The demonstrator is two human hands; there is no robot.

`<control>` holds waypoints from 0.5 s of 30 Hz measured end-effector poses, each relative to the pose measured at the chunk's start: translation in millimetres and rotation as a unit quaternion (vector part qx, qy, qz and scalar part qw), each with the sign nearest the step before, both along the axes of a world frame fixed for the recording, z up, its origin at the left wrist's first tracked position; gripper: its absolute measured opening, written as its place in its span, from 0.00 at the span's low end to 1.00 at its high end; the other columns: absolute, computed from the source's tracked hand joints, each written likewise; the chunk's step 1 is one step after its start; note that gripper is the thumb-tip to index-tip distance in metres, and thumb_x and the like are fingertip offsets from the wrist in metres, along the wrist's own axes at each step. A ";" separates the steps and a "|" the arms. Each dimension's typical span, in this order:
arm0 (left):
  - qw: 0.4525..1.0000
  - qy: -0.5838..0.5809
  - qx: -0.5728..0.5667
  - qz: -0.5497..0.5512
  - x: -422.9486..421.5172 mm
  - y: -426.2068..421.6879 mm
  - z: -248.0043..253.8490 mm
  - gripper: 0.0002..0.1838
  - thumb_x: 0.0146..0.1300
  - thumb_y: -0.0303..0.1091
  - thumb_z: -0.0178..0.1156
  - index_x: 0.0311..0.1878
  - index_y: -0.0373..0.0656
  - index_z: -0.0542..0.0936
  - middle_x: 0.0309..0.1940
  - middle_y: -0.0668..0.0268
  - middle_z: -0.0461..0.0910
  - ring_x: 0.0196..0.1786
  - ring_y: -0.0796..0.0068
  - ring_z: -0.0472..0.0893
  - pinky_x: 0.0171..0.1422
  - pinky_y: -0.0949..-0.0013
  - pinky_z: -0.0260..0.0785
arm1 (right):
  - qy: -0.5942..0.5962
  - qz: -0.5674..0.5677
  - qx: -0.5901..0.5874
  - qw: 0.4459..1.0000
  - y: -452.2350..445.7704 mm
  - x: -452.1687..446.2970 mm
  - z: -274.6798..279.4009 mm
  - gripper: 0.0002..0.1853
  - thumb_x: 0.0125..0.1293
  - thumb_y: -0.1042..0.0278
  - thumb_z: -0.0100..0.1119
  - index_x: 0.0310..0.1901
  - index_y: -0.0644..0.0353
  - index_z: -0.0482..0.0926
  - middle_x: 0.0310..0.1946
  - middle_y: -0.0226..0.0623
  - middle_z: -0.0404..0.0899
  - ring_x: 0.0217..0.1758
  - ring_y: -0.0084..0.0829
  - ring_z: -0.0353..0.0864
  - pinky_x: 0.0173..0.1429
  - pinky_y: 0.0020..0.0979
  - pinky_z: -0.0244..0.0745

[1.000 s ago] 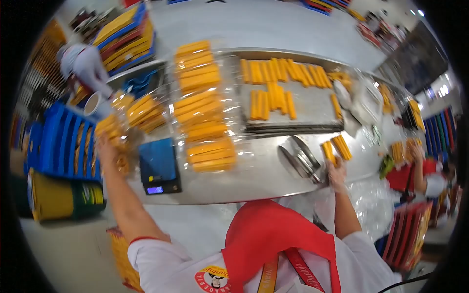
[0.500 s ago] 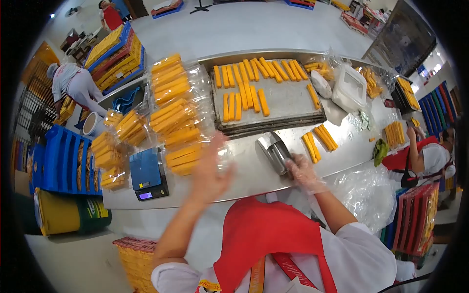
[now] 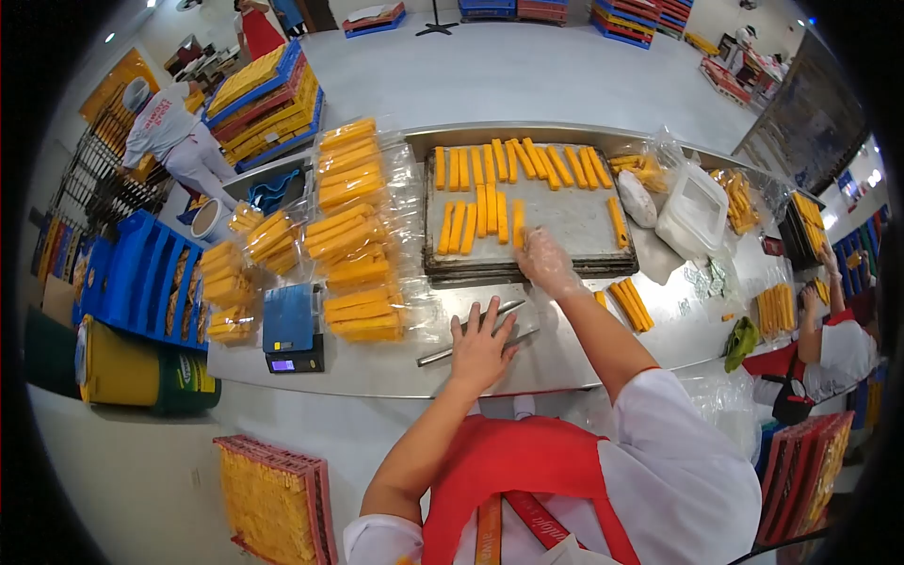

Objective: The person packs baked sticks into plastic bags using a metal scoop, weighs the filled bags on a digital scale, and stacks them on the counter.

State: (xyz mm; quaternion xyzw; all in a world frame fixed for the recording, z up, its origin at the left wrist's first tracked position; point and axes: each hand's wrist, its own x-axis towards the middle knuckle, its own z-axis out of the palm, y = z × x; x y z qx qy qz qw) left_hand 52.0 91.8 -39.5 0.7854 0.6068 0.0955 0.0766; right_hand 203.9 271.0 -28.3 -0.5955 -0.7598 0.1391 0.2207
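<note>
Head view: gloved right hand (image 3: 549, 265) hovering over tray (image 3: 574, 226), fingertips meeting near end of yellow stick (image 3: 518, 222) lying there; cannot tell whether clamping. Left hand (image 3: 481, 350) spreading fingers apart over metal tool (image 3: 435, 357). Soft pinch probably suiting stick, sparing neighbouring sticks (image 3: 503, 218).

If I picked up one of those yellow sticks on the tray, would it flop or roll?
The yellow sticks probably wouldn't flop, since they look straight on the tray. Their sides look flat, so they likely wouldn't roll far. They're slim, so one might snap if squeezed.
</note>
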 end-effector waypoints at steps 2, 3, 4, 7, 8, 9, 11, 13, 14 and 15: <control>1.000 0.009 -0.002 -0.007 -7.6 0.4 -4.4 0.34 0.65 0.55 0.62 0.74 0.62 0.70 0.80 0.60 0.55 0.78 0.48 0.59 0.75 0.31 0.51 | -0.030 -0.008 -0.029 0.999 21.2 -6.9 -1.8 0.20 0.65 0.57 0.62 0.53 0.61 0.77 0.46 0.52 0.80 0.52 0.55 0.81 0.58 0.48 0.78; 1.000 0.000 0.008 -0.017 -10.8 -0.4 -4.9 0.34 0.65 0.55 0.63 0.73 0.61 0.70 0.80 0.60 0.55 0.77 0.49 0.60 0.74 0.34 0.52 | -0.004 -0.043 -0.034 0.998 28.5 -9.6 1.1 0.22 0.66 0.55 0.61 0.55 0.61 0.77 0.48 0.54 0.80 0.53 0.56 0.81 0.57 0.49 0.77; 0.999 -0.009 0.019 -0.027 -12.8 -0.5 -5.4 0.34 0.64 0.54 0.63 0.73 0.60 0.71 0.80 0.60 0.56 0.76 0.50 0.61 0.74 0.36 0.54 | 0.023 -0.078 -0.039 0.996 33.4 -12.9 2.9 0.25 0.66 0.53 0.61 0.58 0.62 0.76 0.50 0.55 0.79 0.55 0.56 0.80 0.57 0.50 0.77; 0.999 -0.032 0.031 -0.026 -13.0 -2.1 -4.7 0.34 0.63 0.54 0.64 0.72 0.58 0.71 0.79 0.60 0.58 0.75 0.51 0.63 0.73 0.39 0.56 | 0.011 -0.004 0.041 0.999 30.3 -32.1 7.7 0.24 0.66 0.53 0.61 0.55 0.65 0.77 0.50 0.57 0.80 0.54 0.56 0.81 0.57 0.51 0.77; 0.999 -0.031 0.031 -0.021 -12.2 -2.7 -4.3 0.34 0.63 0.54 0.64 0.72 0.58 0.71 0.79 0.60 0.58 0.75 0.51 0.63 0.73 0.39 0.56 | 0.012 0.001 0.041 0.999 30.2 -41.4 10.3 0.24 0.66 0.53 0.61 0.55 0.65 0.77 0.50 0.57 0.80 0.54 0.56 0.81 0.57 0.51 0.77; 0.999 -0.032 0.037 -0.020 -11.1 -3.4 -4.0 0.35 0.63 0.53 0.64 0.72 0.57 0.71 0.79 0.60 0.58 0.75 0.52 0.63 0.72 0.40 0.57 | 0.011 -0.013 0.035 0.999 33.7 -50.3 7.4 0.23 0.66 0.53 0.60 0.53 0.66 0.78 0.50 0.57 0.80 0.55 0.56 0.81 0.57 0.51 0.77; 0.998 -0.031 0.044 -0.015 -10.7 -4.3 -3.0 0.35 0.62 0.53 0.65 0.73 0.57 0.71 0.79 0.60 0.59 0.74 0.52 0.64 0.72 0.40 0.57 | 0.013 -0.023 0.029 0.999 44.5 -59.4 2.8 0.23 0.66 0.53 0.60 0.51 0.67 0.79 0.51 0.57 0.81 0.55 0.57 0.81 0.57 0.51 0.77; 0.998 -0.037 0.051 -0.025 -11.7 -4.5 -1.9 0.35 0.61 0.52 0.66 0.71 0.54 0.72 0.78 0.61 0.59 0.73 0.53 0.65 0.71 0.42 0.58 | -0.011 -0.051 -0.006 0.999 56.8 -61.4 -2.5 0.21 0.64 0.51 0.61 0.47 0.62 0.82 0.48 0.55 0.83 0.52 0.53 0.83 0.56 0.48 0.78; 0.998 -0.036 0.050 -0.023 -12.4 -4.6 -1.7 0.35 0.61 0.52 0.66 0.71 0.54 0.72 0.78 0.61 0.59 0.73 0.53 0.65 0.71 0.42 0.58 | -0.010 -0.049 -0.006 0.999 60.5 -56.2 -5.6 0.21 0.64 0.51 0.61 0.47 0.62 0.82 0.48 0.55 0.83 0.52 0.53 0.83 0.56 0.48 0.78; 0.997 -0.042 0.054 -0.020 -12.3 -4.3 -2.5 0.34 0.60 0.51 0.67 0.69 0.51 0.73 0.78 0.60 0.60 0.73 0.54 0.65 0.71 0.44 0.58 | -0.024 -0.046 -0.054 0.997 56.2 -49.9 12.3 0.22 0.63 0.50 0.62 0.48 0.62 0.82 0.47 0.54 0.84 0.53 0.53 0.83 0.57 0.47 0.78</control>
